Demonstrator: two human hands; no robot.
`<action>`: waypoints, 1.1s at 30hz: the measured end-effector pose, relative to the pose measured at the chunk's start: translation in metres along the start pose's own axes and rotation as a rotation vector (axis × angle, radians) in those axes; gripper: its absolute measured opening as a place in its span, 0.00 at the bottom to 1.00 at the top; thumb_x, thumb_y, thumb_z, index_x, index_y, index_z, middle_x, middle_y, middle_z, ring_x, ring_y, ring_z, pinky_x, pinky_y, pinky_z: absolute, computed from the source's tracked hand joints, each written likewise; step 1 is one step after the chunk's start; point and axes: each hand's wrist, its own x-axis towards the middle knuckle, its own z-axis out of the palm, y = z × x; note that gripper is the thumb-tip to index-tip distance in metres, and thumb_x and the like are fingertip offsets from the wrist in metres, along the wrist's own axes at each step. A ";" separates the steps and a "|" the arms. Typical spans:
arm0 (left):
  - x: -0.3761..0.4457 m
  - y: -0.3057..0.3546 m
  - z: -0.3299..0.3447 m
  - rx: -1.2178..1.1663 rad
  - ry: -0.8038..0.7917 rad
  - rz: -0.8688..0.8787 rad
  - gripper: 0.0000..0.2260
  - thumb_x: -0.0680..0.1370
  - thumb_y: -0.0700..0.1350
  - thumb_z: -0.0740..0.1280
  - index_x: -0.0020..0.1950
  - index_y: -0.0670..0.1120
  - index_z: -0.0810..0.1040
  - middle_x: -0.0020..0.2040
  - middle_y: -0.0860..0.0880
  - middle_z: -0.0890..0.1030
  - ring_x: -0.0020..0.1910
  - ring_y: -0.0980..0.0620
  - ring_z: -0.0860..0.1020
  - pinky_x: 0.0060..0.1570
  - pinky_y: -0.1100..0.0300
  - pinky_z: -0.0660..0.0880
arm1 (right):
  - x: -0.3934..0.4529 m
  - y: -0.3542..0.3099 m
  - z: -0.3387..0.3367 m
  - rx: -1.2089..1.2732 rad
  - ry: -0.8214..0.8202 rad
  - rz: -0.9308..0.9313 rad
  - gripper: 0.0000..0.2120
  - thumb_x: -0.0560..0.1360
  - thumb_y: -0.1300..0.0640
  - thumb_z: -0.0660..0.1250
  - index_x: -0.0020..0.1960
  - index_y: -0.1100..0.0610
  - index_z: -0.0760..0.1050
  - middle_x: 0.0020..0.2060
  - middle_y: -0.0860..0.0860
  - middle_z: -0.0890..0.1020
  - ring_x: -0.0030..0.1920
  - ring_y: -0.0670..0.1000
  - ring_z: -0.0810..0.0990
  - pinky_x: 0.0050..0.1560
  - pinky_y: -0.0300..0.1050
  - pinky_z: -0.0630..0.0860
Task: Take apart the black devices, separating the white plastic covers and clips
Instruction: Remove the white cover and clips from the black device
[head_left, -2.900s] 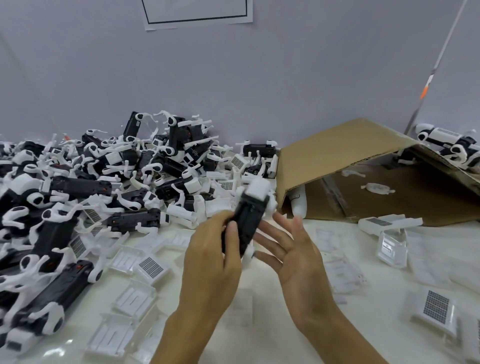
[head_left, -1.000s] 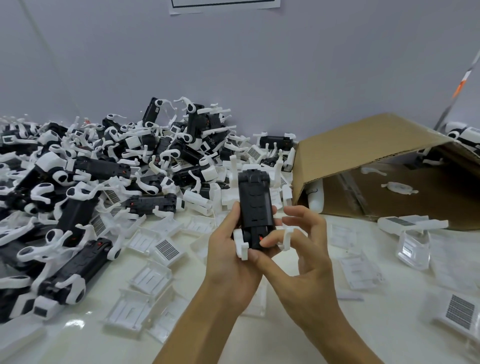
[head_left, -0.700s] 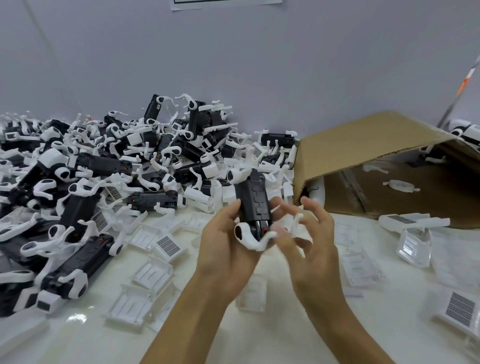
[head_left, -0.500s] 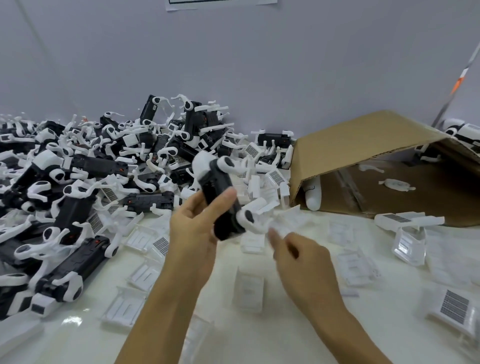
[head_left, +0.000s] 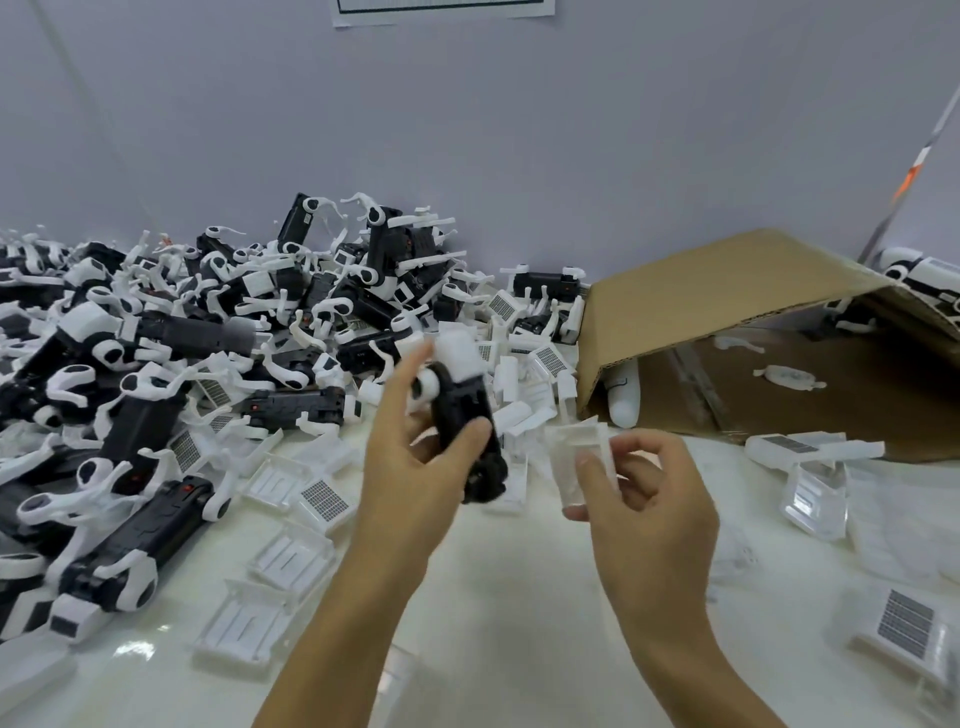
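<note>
Nearest, on the glossy white desk, loose white covers lie scattered in front of the person. Above them the right hand pinches a pale, translucent cover between thumb and fingers, just clear of the device. The left hand grips a black device round its middle, thumb across the body, tilted, with a white cap and clip at its upper end; the picture is blurred here.

Judging from this, the step in hand is one cover just freed. The next move likely calls for dropping that cover with the loose ones, then working the remaining white clip off while the left hand keeps the body steady.

Farther left, a big pile of black devices with white clips awaits. Farther right, a cardboard box lies on its side, a few white parts within. Behind everything stands a plain grey wall with a sheet of paper at the top.
</note>
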 end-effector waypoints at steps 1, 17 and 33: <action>-0.004 -0.001 0.005 0.019 -0.056 0.004 0.32 0.77 0.35 0.72 0.66 0.71 0.73 0.59 0.49 0.82 0.50 0.58 0.84 0.39 0.63 0.81 | -0.001 0.000 0.000 -0.010 0.017 -0.047 0.14 0.75 0.61 0.74 0.46 0.41 0.76 0.37 0.37 0.85 0.35 0.46 0.86 0.33 0.33 0.79; -0.012 -0.008 0.020 -0.098 -0.230 -0.052 0.20 0.79 0.46 0.69 0.65 0.68 0.76 0.55 0.50 0.86 0.54 0.50 0.85 0.46 0.59 0.81 | -0.012 -0.002 0.005 -0.147 -0.221 -0.273 0.21 0.75 0.56 0.73 0.66 0.46 0.78 0.59 0.40 0.82 0.61 0.41 0.79 0.56 0.35 0.78; -0.011 -0.012 0.018 -0.112 -0.280 0.087 0.17 0.77 0.45 0.68 0.64 0.59 0.76 0.51 0.42 0.87 0.50 0.43 0.86 0.43 0.52 0.83 | -0.001 -0.016 0.003 0.273 -0.326 0.152 0.14 0.72 0.42 0.66 0.52 0.46 0.84 0.45 0.45 0.87 0.49 0.46 0.86 0.44 0.35 0.81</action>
